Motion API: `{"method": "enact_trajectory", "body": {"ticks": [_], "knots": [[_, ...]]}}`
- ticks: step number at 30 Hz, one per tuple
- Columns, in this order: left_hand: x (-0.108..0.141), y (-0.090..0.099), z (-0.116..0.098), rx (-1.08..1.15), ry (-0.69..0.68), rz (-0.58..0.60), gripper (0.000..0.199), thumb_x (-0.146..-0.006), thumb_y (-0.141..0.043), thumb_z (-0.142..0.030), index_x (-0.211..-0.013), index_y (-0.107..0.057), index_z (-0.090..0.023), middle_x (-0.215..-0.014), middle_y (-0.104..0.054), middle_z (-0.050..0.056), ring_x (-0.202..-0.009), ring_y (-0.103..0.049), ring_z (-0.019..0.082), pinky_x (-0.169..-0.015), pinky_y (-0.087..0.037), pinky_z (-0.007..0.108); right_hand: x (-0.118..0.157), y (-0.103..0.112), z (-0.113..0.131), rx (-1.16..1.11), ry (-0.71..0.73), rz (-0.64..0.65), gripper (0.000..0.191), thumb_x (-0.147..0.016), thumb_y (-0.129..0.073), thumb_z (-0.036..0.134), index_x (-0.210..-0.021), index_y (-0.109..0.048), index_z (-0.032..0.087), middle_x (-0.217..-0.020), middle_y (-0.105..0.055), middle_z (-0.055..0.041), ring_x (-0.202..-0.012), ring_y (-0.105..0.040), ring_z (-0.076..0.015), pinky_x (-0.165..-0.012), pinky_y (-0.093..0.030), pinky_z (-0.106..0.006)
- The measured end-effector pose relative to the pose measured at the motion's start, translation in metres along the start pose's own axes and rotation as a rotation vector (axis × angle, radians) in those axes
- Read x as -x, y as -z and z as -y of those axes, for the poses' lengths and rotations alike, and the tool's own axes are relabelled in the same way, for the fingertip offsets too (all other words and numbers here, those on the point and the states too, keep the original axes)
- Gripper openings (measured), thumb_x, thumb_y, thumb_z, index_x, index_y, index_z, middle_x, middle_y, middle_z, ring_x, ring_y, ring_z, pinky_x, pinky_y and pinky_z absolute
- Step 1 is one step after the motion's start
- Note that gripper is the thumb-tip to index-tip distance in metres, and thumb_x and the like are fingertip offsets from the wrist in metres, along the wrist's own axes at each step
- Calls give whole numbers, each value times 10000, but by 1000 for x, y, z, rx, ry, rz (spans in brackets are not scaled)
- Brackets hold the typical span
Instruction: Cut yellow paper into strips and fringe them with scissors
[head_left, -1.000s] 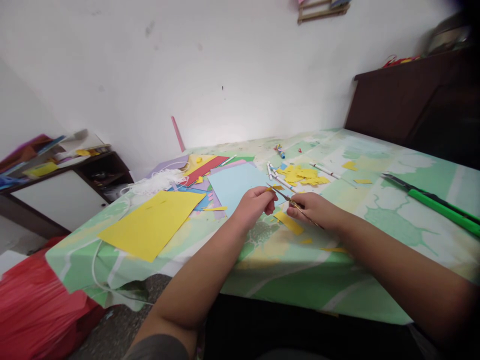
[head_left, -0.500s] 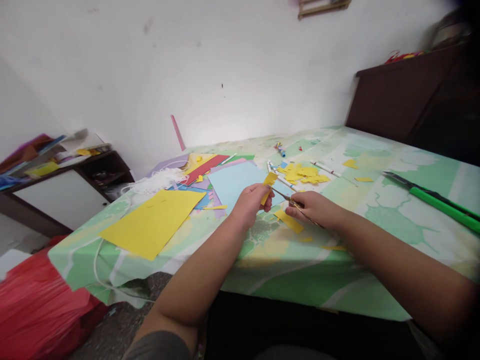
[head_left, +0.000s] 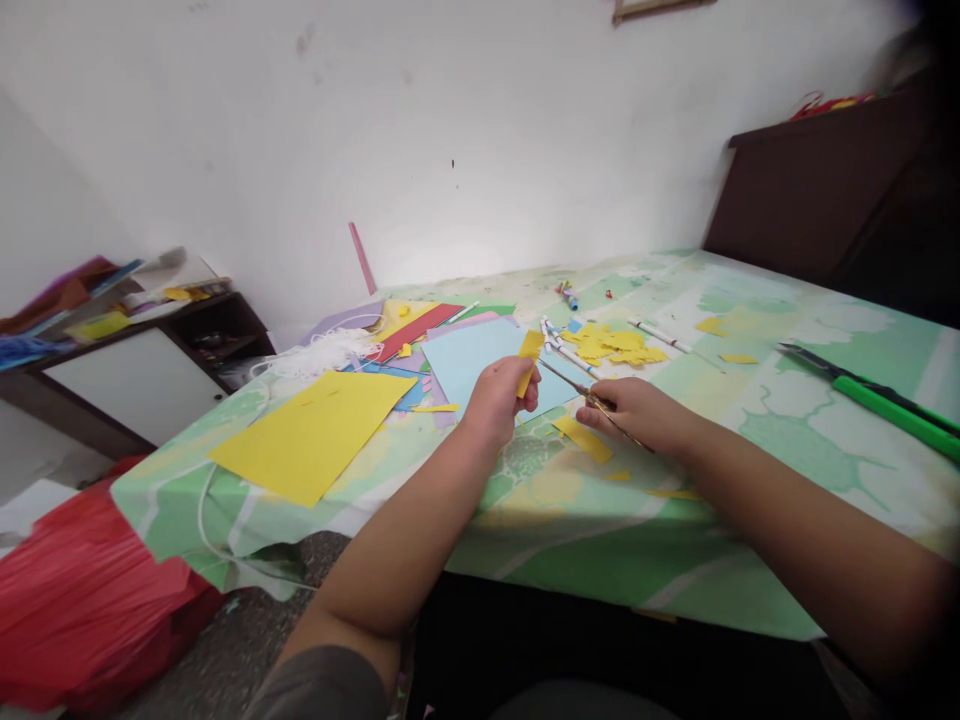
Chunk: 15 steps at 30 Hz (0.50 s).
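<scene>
My left hand (head_left: 501, 398) is closed on a small strip of yellow paper (head_left: 529, 354), which stands up from between the fingers. In my right hand (head_left: 637, 408) is a pair of scissors (head_left: 583, 388), the blades pointing left toward the strip. The blade tips are close beside the paper; whether they touch it I cannot tell. Below the scissors lies another yellow strip (head_left: 583, 438) on the tablecloth. A pile of yellow paper scraps (head_left: 619, 343) sits just beyond my hands, next to white markers (head_left: 574, 355). Under and behind my left hand is a light blue sheet (head_left: 469, 352).
A large yellow sheet (head_left: 311, 435) lies on the left of the table, with tangled white string (head_left: 322, 352) behind it. On the right rests a green-handled cutter (head_left: 892, 410). A red plastic bag (head_left: 90, 590) stands on the floor by the table's left edge.
The scissors' blades have drawn back a little from the yellow strip, and the strip in my left hand is turned more upright. The view has shifted slightly.
</scene>
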<state>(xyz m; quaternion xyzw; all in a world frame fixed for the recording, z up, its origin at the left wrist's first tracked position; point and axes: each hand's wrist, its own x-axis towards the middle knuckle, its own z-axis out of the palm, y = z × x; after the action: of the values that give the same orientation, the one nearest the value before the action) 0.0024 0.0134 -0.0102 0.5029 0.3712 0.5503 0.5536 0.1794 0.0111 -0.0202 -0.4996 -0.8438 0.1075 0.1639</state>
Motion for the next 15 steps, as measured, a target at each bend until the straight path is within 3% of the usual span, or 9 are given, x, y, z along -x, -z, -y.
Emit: {"method": "enact_trajectory", "body": {"ticks": [6, 15], "knots": [[-1, 2, 1, 123, 17, 17, 202, -649, -425, -238, -472, -357, -168, -376, -336, -50, -355, -330, 58, -390, -254, 209, -1, 1, 0, 19, 4, -15, 442, -711, -320, 604, -573, -396, 190, -538, -418, 7, -513, -394, -115, -467, -250, -232], [0, 0, 4, 24, -7, 100, 190, -633, -426, -219, -458, -372, -168, -370, -346, -43, -353, -355, 68, -399, -265, 223, -2, -2, -2, 10, 8, 9, 465, -706, -303, 623, -555, -382, 190, -533, -417, 4, -510, -380, -113, -465, -244, -232]]}}
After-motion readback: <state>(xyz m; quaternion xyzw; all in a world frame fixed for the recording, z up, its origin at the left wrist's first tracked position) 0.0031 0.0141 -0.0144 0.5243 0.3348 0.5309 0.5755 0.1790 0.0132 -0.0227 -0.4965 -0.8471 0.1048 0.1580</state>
